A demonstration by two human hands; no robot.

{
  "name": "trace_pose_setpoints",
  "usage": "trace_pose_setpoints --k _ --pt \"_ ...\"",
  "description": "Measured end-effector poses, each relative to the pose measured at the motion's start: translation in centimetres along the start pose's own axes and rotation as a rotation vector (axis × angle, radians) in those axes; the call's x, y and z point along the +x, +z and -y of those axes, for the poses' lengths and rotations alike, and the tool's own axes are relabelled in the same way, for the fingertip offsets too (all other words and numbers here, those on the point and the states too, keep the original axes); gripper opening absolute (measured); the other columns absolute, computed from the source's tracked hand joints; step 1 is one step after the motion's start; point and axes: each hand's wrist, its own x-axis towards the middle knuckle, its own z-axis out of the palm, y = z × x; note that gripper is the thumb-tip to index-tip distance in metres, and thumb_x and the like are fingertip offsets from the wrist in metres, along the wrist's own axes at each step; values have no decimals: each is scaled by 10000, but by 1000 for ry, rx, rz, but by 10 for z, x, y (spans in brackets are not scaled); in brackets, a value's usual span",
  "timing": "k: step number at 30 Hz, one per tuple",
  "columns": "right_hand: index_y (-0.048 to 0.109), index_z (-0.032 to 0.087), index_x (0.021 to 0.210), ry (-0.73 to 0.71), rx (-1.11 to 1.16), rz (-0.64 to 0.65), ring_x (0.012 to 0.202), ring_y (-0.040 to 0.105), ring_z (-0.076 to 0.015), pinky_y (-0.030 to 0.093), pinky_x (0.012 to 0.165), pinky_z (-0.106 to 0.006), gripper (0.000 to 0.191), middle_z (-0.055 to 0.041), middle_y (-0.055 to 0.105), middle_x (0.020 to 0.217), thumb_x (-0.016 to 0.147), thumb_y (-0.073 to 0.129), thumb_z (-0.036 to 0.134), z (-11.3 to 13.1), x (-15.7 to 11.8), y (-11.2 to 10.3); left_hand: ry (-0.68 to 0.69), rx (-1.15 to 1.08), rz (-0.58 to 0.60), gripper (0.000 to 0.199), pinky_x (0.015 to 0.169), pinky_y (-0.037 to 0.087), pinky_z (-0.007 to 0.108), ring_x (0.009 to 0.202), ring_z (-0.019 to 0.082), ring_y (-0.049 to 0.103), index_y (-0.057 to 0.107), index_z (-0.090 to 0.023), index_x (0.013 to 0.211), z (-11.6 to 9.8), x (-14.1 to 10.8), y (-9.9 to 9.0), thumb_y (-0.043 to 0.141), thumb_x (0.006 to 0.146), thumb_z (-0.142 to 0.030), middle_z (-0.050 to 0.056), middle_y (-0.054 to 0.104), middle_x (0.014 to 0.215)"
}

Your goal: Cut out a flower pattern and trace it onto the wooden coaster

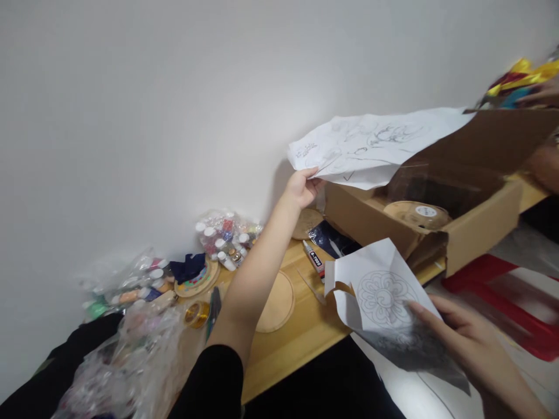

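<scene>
My left hand (pixel 304 186) pinches the near edge of a large white sheet of paper with pencil drawings (pixel 371 145), raised in front of the wall and partly over an open cardboard box (pixel 476 218). In my right hand (pixel 463 331) is a smaller paper with a round flower pattern (pixel 386 297), held between thumb and fingers above the table's front edge. That paper is folded and has a cut-out in its left part. A wooden disc (pixel 276 302) lies on the table, half behind my left forearm.
Inside the box sits a round wooden piece with a white label (pixel 419 213). A B-7000 glue tube (pixel 314 261) rests on the wooden table (pixel 283 369). Bagged small bottles (pixel 225 238) and plastic bags (pixel 131 349) are at left. Another person's hand (pixel 544 93) shows at far right.
</scene>
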Motion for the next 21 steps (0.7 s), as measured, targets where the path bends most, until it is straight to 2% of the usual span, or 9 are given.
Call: trace_pose_setpoints --k 4,6,10,12,15,19,21 --pt "743 195 842 -23 9 -42 670 619 -168 498 544 -191 417 -65 697 764 645 752 563 0 -5 3 -1 28 -30 430 698 570 200 722 113 660 597 -133 1237 -4 -4 -9 490 849 17 59 701 941" --pt "737 201 830 -27 22 -65 681 614 -169 494 542 -186 403 -63 692 760 646 751 558 0 -6 6 -2 50 -57 430 648 551 189 648 97 631 594 -129 1242 -4 -6 -12 485 852 13 54 698 911" --pt "734 217 879 5 39 -22 690 623 -189 510 544 -222 418 -64 690 782 640 752 559 -2 -5 7 12 102 -48 433 591 525 194 558 86 581 587 -122 1247 0 -6 -18 472 852 12 43 697 851" --pt "737 213 885 28 27 7 696 630 -193 519 556 -229 440 -62 692 786 627 757 568 -3 -4 7 42 128 -6 462 657 554 232 634 114 632 584 -136 1254 5 -4 -20 479 832 21 56 717 904" --pt "741 203 902 23 22 -24 710 628 -178 512 570 -199 461 -59 705 803 626 758 572 -1 -5 6 87 188 29 463 799 582 321 833 176 695 597 -143 1221 13 0 -24 509 798 23 82 730 1012" --pt "752 187 866 76 33 -17 703 625 -177 502 562 -186 514 -73 725 837 558 792 597 2 -3 3 142 300 -3 400 905 566 396 999 224 690 610 -145 1156 18 4 -28 552 786 -4 97 719 1106" --pt "758 186 851 100 38 -12 693 621 -177 502 562 -189 523 -72 723 822 539 798 604 3 -2 1 196 359 -26 417 939 552 414 1075 238 668 578 -153 1201 18 5 -29 571 802 -32 111 687 1201"
